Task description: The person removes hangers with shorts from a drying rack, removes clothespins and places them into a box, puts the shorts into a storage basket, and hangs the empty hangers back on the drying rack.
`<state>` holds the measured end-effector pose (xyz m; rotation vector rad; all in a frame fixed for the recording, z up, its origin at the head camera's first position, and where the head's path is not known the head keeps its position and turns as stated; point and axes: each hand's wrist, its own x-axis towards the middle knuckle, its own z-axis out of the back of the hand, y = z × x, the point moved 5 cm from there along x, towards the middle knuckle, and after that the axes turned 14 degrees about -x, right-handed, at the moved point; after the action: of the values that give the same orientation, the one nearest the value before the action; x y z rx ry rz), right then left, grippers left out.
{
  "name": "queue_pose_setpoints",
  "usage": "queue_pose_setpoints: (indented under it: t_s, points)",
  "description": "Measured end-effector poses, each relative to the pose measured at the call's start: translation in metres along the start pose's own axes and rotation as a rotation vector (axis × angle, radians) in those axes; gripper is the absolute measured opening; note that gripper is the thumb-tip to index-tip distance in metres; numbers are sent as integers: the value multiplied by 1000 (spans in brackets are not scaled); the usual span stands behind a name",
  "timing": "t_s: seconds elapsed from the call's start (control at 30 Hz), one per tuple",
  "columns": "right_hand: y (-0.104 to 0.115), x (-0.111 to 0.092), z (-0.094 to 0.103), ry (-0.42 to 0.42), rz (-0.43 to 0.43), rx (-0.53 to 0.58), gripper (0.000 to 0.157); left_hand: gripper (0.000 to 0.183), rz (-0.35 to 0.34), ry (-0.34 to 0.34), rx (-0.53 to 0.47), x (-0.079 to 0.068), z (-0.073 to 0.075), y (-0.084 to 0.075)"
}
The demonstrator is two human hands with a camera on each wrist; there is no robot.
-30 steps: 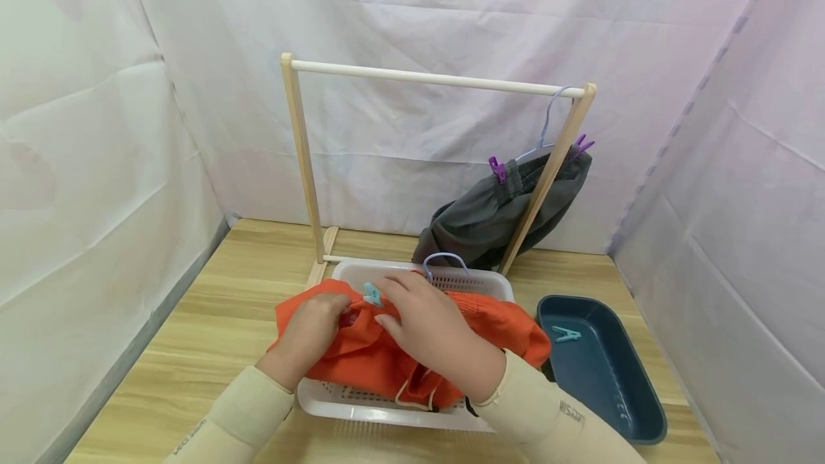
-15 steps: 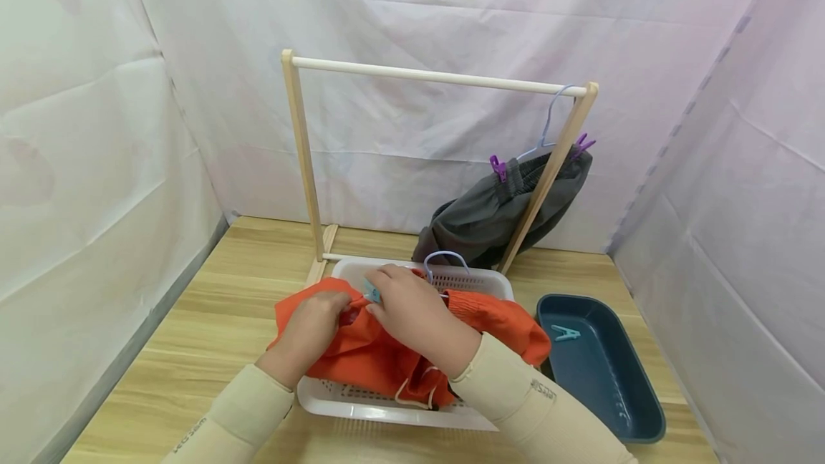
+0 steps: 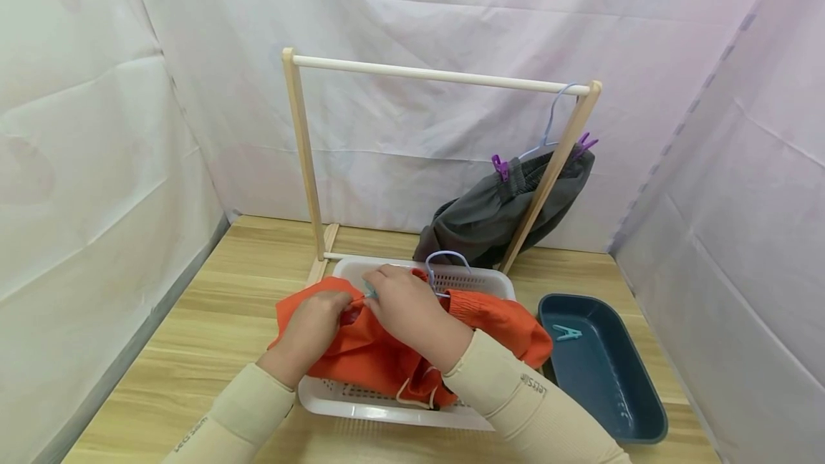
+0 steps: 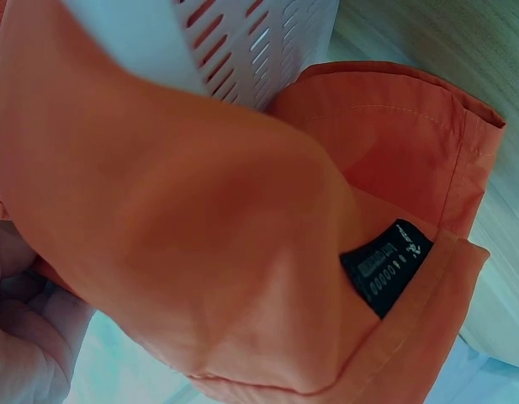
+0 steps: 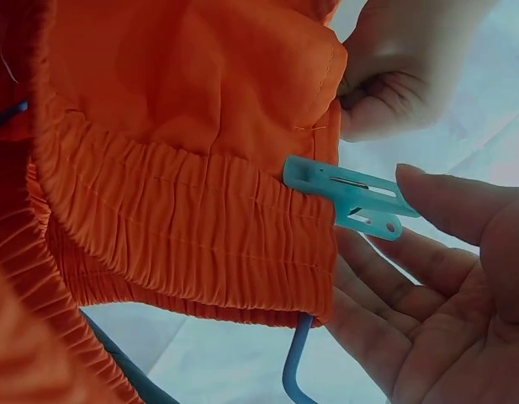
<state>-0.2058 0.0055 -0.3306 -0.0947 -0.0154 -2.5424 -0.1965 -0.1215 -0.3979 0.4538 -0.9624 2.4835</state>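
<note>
Orange drawstring pants with a gathered waistband lie bunched over a white basket. A pale blue hanger runs into the waistband, its hook sticking up. My left hand grips the orange cloth beside the waistband's left end; its curled fingers show at the edge of the left wrist view. My right hand pinches a teal clothespin at the waistband's edge, thumb on one arm and fingers at the other. From the head that clothespin is mostly hidden.
Behind the basket stands a wooden rack. Grey pants hang at its right end on a hanger with purple clothespins. A dark blue tray on the right holds another teal clothespin.
My right hand has shifted left and closed over the clothespin, which now shows less. More of the hanger bar shows right of that hand. The left hand keeps its hold on the pants.
</note>
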Motion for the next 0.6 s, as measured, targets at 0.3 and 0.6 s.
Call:
queue_pose_setpoints:
  t_s: [0.3, 0.6]
  points:
    - [0, 1, -1, -7, 0, 8, 32, 28, 4, 4, 5, 1, 0, 0]
    - [-2, 2, -2, -74, 21, 54, 16, 29, 28, 23, 0, 0, 1, -1]
